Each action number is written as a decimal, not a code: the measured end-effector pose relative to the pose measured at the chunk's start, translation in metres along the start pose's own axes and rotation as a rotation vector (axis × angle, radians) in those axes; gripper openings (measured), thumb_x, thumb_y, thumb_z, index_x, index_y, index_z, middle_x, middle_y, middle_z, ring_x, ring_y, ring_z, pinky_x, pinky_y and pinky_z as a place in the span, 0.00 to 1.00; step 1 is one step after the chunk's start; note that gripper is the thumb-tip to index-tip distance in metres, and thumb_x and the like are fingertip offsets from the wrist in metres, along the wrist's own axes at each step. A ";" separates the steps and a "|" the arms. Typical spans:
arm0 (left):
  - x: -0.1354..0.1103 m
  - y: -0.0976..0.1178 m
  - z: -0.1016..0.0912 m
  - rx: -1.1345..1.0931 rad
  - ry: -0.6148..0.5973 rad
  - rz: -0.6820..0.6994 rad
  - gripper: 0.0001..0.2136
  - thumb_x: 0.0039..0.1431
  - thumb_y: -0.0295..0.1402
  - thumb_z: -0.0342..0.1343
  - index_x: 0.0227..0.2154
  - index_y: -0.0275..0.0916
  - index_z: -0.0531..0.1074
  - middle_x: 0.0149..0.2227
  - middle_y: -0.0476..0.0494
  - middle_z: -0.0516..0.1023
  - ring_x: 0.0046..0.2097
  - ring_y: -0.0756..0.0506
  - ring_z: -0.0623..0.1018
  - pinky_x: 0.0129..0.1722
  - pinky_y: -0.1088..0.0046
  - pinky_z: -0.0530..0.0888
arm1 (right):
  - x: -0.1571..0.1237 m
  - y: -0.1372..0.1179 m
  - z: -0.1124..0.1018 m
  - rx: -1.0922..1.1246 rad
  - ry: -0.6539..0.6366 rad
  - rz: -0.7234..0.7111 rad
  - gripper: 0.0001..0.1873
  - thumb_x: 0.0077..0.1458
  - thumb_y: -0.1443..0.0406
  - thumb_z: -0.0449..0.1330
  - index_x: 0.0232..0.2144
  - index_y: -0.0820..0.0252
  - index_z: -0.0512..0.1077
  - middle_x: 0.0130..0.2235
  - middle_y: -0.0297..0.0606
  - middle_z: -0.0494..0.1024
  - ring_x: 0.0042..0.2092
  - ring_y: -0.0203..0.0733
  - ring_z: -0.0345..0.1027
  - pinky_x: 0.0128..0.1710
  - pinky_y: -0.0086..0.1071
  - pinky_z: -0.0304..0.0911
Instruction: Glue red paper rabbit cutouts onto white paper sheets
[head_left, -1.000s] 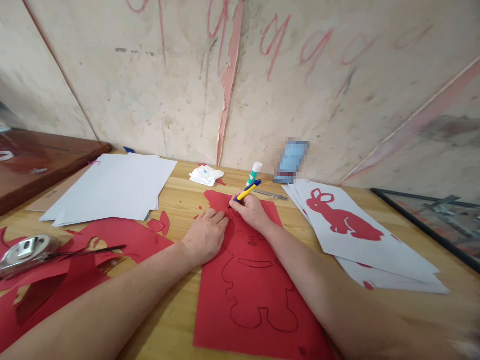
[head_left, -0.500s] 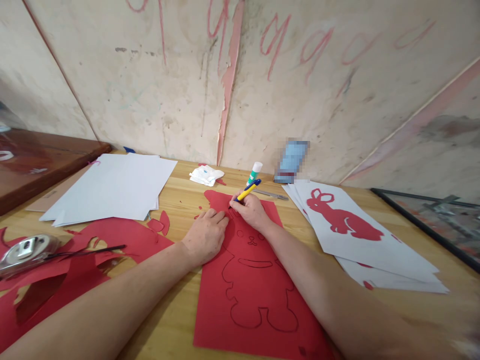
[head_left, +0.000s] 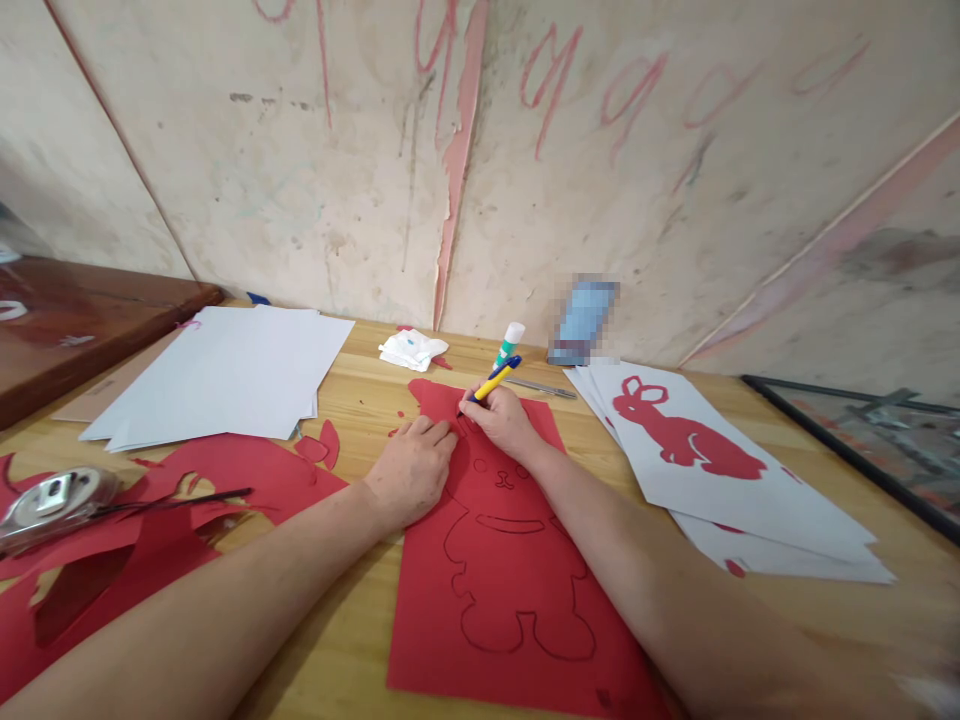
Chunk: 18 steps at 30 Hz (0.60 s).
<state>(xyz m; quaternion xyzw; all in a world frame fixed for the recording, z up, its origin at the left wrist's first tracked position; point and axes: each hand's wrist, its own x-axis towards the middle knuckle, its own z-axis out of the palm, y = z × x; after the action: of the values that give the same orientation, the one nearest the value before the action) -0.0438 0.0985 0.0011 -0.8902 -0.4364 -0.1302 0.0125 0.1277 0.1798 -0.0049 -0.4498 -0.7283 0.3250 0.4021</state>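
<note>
A sheet of red paper (head_left: 502, 580) lies in front of me, with a bear-like or rabbit-like figure drawn on it in dark outline. My right hand (head_left: 508, 424) grips a yellow and blue pen (head_left: 496, 380), its tip on the upper part of the sheet. Beside it, my left hand (head_left: 415, 470) rests on the sheet's left edge, fingers slightly bent and lying on the paper, holding nothing. Part of the drawing's top is covered by my hands. Behind the pen stands a green and white glue stick (head_left: 508, 345), with a slim metal tool (head_left: 544, 388) lying nearby.
White sheets (head_left: 225, 375) and red paper scraps (head_left: 247, 470) lie to the left, with a tape measure (head_left: 56, 505) on the scraps. Crumpled tissue (head_left: 412, 350) sits at the back. A phone (head_left: 585, 320) leans on the wall. A red rabbit cutout (head_left: 690, 435) lies on white paper at right.
</note>
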 end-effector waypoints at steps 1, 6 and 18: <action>0.000 0.000 0.000 -0.002 -0.002 -0.001 0.11 0.64 0.26 0.44 0.43 0.34 0.71 0.44 0.37 0.74 0.44 0.39 0.69 0.47 0.59 0.70 | 0.000 0.000 0.000 0.000 -0.004 -0.002 0.07 0.46 0.60 0.57 0.24 0.57 0.68 0.26 0.32 0.72 0.31 0.39 0.65 0.36 0.33 0.61; 0.000 0.000 -0.001 -0.012 -0.006 -0.002 0.12 0.64 0.26 0.43 0.44 0.34 0.71 0.45 0.37 0.74 0.44 0.39 0.69 0.47 0.58 0.70 | 0.000 -0.001 0.000 0.011 -0.008 -0.003 0.07 0.45 0.59 0.57 0.24 0.57 0.68 0.25 0.31 0.70 0.30 0.38 0.64 0.35 0.33 0.60; -0.001 -0.001 0.000 -0.005 0.004 0.002 0.11 0.64 0.26 0.44 0.43 0.35 0.71 0.44 0.37 0.73 0.44 0.39 0.69 0.47 0.59 0.70 | -0.001 0.000 0.000 0.037 -0.024 0.026 0.07 0.45 0.59 0.57 0.24 0.56 0.67 0.22 0.29 0.68 0.28 0.38 0.63 0.31 0.32 0.59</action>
<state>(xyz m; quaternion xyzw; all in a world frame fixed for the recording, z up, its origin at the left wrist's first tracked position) -0.0450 0.0987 0.0006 -0.8905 -0.4350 -0.1331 0.0113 0.1277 0.1789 -0.0058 -0.4477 -0.7209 0.3490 0.3975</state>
